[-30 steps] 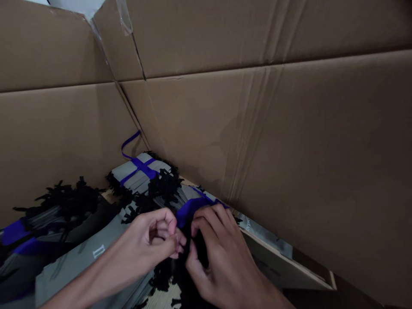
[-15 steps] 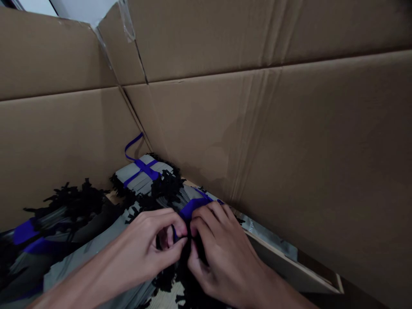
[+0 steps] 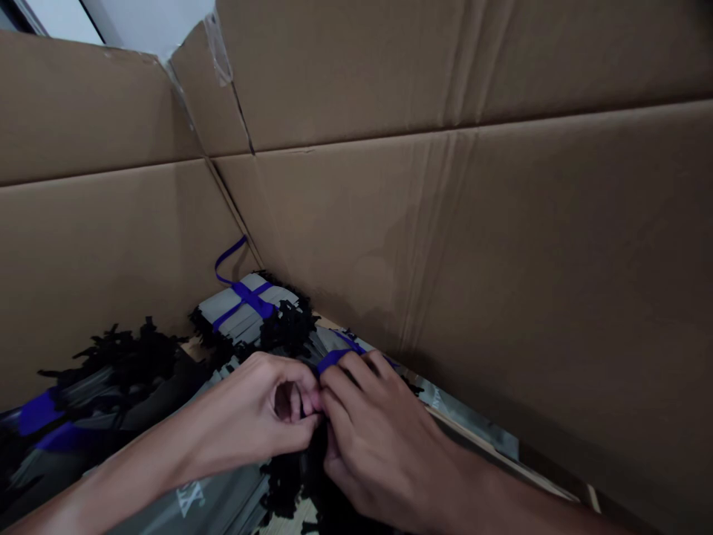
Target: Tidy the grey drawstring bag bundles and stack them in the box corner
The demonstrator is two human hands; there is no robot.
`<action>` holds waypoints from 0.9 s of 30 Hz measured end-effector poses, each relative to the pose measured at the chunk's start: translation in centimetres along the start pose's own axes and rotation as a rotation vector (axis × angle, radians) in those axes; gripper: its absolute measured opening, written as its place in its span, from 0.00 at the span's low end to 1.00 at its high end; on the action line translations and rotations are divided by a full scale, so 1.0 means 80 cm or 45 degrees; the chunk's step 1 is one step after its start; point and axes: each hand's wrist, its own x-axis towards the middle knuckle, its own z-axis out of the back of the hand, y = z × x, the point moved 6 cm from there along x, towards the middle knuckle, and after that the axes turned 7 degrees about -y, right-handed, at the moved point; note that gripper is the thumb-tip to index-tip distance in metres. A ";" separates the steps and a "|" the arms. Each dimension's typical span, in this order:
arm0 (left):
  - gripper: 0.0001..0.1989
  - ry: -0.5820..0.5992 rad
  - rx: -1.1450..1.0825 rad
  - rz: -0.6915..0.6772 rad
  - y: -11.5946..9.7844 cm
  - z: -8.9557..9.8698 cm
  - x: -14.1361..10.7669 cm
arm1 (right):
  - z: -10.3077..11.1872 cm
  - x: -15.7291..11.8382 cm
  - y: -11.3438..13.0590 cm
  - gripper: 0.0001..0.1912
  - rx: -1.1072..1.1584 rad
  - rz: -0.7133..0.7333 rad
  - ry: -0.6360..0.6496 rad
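Note:
My left hand point(image 3: 278, 409) is closed, its thumb and fingers pinched together. Its fingertips meet those of my right hand point(image 3: 373, 431), which is curled closed too. Whatever lies between the fingertips is too small and dark to make out. Right behind the hands is a grey bundle with a blue strap point(image 3: 333, 360). Black fringed material point(image 3: 281, 487) hangs below them. A grey folded bundle point(image 3: 226, 306) tied crosswise with blue strap lies farther back, in the corner.
Tall cardboard walls point(image 3: 334, 215) meet in a corner behind the bundles. More grey bundles with black fringes point(image 3: 122, 364) and blue straps lie at the left. A grey bag with white lettering point(image 3: 190, 496) lies under my left forearm. A pale wooden edge point(image 3: 501, 446) runs at the right.
My right hand has turned and closed in against my left fingertips. My left forearm has shifted, and white lettering on the grey bag now shows. The view has tilted slightly.

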 end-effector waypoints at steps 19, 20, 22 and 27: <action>0.04 0.084 0.124 -0.084 -0.016 -0.004 0.002 | 0.006 -0.017 -0.012 0.03 0.151 -0.229 -0.163; 0.03 0.087 0.110 -0.074 -0.018 -0.003 0.002 | 0.006 -0.020 -0.013 0.02 0.176 -0.267 -0.182; 0.02 0.095 0.092 -0.049 -0.021 -0.003 0.001 | 0.004 -0.024 -0.014 0.02 0.208 -0.322 -0.216; 0.02 0.080 0.110 0.016 -0.020 -0.002 0.000 | 0.004 -0.026 -0.006 0.04 0.165 -0.348 -0.327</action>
